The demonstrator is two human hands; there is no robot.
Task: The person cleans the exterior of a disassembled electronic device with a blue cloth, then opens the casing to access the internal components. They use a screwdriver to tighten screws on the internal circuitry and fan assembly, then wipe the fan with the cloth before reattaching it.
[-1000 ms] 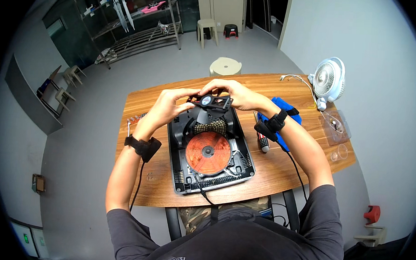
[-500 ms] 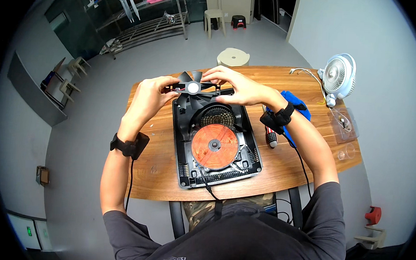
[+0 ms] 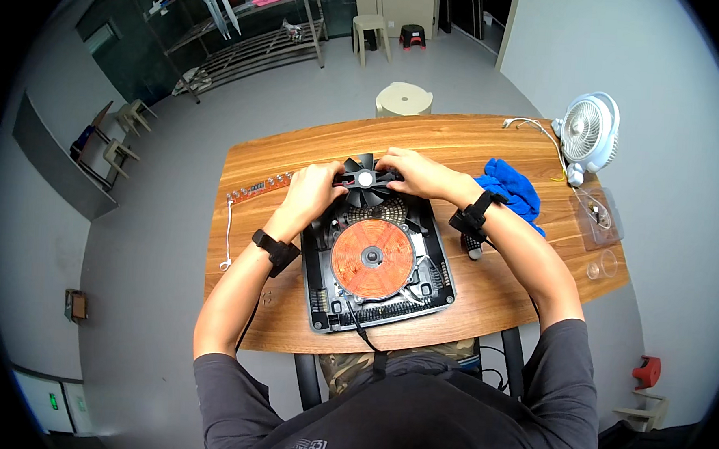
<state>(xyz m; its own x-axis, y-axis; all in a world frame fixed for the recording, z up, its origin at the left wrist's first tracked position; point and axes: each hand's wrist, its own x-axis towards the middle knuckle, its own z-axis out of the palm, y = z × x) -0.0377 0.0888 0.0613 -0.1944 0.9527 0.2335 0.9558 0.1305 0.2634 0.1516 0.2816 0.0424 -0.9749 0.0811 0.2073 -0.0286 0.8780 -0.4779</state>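
Note:
A black cooling fan (image 3: 365, 180) with a white hub is held between my two hands over the far end of an open black appliance housing (image 3: 315, 272). My left hand (image 3: 316, 188) pinches the fan frame's left side. On the other side, my right hand (image 3: 417, 175) grips the frame with thumb and fingers. Below the fan, a round vent grille is partly covered. Nearer to me, a flat copper-coloured coil (image 3: 371, 275) sits in the housing, which looks like an induction cooker base. Whether the fan frame touches the housing, I cannot tell.
Left of the housing lies a narrow circuit strip (image 3: 257, 190) with a white cable (image 3: 229, 232). To the right are a blue cloth (image 3: 511, 190) and a dark-handled tool (image 3: 473, 247). A small white fan (image 3: 585, 132) and a clear tray (image 3: 599, 225) stand near the right edge.
Both hands have brought the fan rightward and toward me, to above the vent grille. The circuit strip on the left has come into sight from behind my left hand and arm.

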